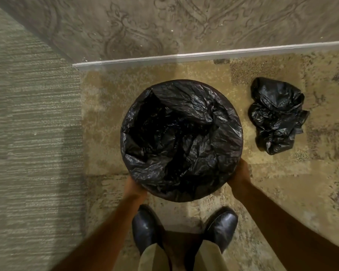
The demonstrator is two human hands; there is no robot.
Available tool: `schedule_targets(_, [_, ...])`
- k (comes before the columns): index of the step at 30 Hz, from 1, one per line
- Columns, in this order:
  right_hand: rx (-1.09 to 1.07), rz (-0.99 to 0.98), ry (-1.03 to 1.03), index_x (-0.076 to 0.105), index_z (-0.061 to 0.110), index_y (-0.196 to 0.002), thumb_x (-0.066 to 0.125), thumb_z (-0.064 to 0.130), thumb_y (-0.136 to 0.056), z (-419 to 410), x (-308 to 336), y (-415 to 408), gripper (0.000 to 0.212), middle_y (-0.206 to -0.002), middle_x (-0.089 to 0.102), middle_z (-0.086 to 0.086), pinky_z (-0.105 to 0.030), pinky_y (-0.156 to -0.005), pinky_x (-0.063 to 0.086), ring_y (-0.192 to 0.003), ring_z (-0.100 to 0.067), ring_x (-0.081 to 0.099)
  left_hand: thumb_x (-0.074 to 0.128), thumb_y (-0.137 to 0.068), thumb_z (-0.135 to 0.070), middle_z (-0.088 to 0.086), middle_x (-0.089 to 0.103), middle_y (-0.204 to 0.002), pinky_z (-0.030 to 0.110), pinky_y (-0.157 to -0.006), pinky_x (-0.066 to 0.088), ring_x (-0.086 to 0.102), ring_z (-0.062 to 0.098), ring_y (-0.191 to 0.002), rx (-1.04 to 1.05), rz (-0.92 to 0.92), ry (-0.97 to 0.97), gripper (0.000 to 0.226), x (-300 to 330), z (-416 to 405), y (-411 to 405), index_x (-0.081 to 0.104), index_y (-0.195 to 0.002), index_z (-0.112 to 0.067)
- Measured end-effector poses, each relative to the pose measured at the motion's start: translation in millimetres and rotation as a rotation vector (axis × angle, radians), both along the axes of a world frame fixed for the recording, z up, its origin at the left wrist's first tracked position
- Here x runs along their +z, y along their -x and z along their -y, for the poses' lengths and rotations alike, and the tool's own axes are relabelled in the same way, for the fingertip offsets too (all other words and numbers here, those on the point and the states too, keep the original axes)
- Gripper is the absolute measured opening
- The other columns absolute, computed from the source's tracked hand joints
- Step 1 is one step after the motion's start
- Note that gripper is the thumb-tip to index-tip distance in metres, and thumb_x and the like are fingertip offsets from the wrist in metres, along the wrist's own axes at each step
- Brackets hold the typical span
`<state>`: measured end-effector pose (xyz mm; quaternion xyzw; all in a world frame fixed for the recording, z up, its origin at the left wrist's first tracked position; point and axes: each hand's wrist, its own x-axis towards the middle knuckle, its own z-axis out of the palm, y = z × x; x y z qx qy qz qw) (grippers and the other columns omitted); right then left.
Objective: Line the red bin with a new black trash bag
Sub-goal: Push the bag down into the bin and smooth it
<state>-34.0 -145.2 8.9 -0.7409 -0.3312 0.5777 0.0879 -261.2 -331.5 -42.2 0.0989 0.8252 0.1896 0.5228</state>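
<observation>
head view: black trash bag (181,133) already draped over the rim of the bin (176,198) on the carpet (106,114).
i see my left hand (134,185) and right hand (241,176) pressed to the near sides of the bin, well apart; whether the fingers grip i cannot tell. lining looks nearly done, only tidying left. a crumpled bag (276,116) lies to the right.

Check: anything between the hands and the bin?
Nothing visible. Left hand and right hand sit on the near side of the bin, directly on the bag over its rim. Crumpled bag lies apart, right.
</observation>
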Motion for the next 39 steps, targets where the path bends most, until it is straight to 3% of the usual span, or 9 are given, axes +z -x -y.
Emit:
schedule_targets(4, [0.0,0.035,-0.085,0.06,0.015,-0.115,0.05,0.01,-0.098,-1.4,7.2,-16.5,0.02,-0.113,0.066,-0.013,-0.043,-0.067,0.06,-0.083,-0.028,0.068,0.056,-0.095,0.001,0.017,0.055,-0.137,0.025,-0.073,0.048,0.061,0.014,-0.093,0.293,-0.065,-0.134,0.049,32.6,1.6,2.5,0.046,-0.14,-0.016])
schedule_targets(6, [0.067,0.148,-0.337,0.058,0.023,-0.118,0.05,0.014,-0.099,-5.3,32.7,-20.6,0.022,-0.121,0.061,-0.009,-0.039,-0.069,0.058,-0.089,-0.027,0.064,0.056,-0.095,0.001,0.009,0.051,-0.139,0.028,-0.082,0.051,0.058,0.019,-0.105,0.298,-0.274,-0.317,0.055,70.7,-1.7,1.7,0.044,-0.14,-0.028])
schedule_targets(9, [0.401,0.216,-0.787,0.06,0.012,-0.122,0.05,0.009,-0.098,-21.6,88.3,0.2,0.027,-0.12,0.059,-0.007,-0.022,-0.074,0.049,-0.097,-0.019,0.059,0.051,-0.087,0.004,0.007,0.05,-0.136,0.031,-0.108,0.037,0.047,0.022,-0.126,-0.074,-0.615,-0.609,0.051,136.3,-25.1,10.9,0.052,-0.135,-0.014])
schedule_targets(12, [0.744,0.074,-0.837,0.061,0.015,-0.125,0.05,0.018,-0.096,-44.1,122.3,47.3,0.031,-0.123,0.058,0.004,-0.019,-0.095,0.041,-0.113,-0.009,0.052,0.052,-0.091,-0.013,0.002,0.058,-0.134,0.033,-0.115,0.032,0.044,0.019,-0.135,-0.547,-0.635,-0.792,0.039,181.1,-79.8,21.7,0.064,-0.127,-0.012])
schedule_targets(17, [1.534,0.087,-0.561,0.039,0.016,-0.148,0.045,0.024,-0.1,-62.9,76.0,118.6,0.049,-0.153,0.04,-0.003,-0.034,-0.117,0.03,-0.142,-0.02,0.034,0.033,-0.1,-0.047,0.006,0.021,-0.165,0.05,-0.124,0.003,0.005,0.03,-0.154,-1.26,-0.512,-0.083,0.065,125.4,-165.1,23.5,0.022,-0.157,-0.018])
schedule_targets(21, [1.917,0.409,-0.384,0.017,0.012,-0.156,0.044,0.036,-0.098,-57.5,20.5,132.0,0.068,-0.164,0.014,-0.01,-0.047,-0.12,0.013,-0.15,-0.035,0.012,0.025,-0.094,-0.065,0.013,0.0,-0.167,0.059,-0.119,-0.009,-0.01,0.038,-0.152,-1.551,-0.539,0.285,0.086,66.8,-177.4,29.1,-0.001,-0.159,-0.015])
schedule_targets(29, [1.951,0.546,0.034,0.008,0.021,-0.158,0.038,0.058,-0.097,-55.2,-26.3,112.9,0.078,-0.166,0.008,-0.006,-0.043,-0.121,0.008,-0.151,-0.034,0.01,0.015,-0.085,-0.082,0.017,0.004,-0.167,0.059,-0.119,-0.01,-0.005,0.042,-0.152,-1.654,-0.622,0.485,0.102,25.5,-155.2,34.9,-0.005,-0.158,-0.013])
schedule_targets(36, [1.973,0.561,0.004,0.032,0.018,-0.153,0.039,0.057,-0.097,-52.4,-29.8,102.5,0.069,-0.16,0.029,-0.011,-0.041,-0.118,0.019,-0.145,-0.032,0.029,0.018,-0.087,-0.08,0.018,0.008,-0.166,0.06,-0.119,-0.009,-0.002,0.043,-0.152,-1.684,-0.596,0.457,0.099,22.7,-148.0,33.4,0.001,-0.158,-0.013])
schedule_targets(39, [1.738,0.339,-0.099,0.048,0.018,-0.141,0.048,0.045,-0.096,-56.6,-18.1,106.8,0.052,-0.144,0.049,-0.016,-0.039,-0.107,0.036,-0.131,-0.034,0.047,0.04,-0.089,-0.069,0.017,0.034,-0.158,0.057,-0.12,0.011,0.025,0.04,-0.147,-1.487,-0.519,0.283,0.082,32.8,-156.1,34.1,0.031,-0.154,-0.018])
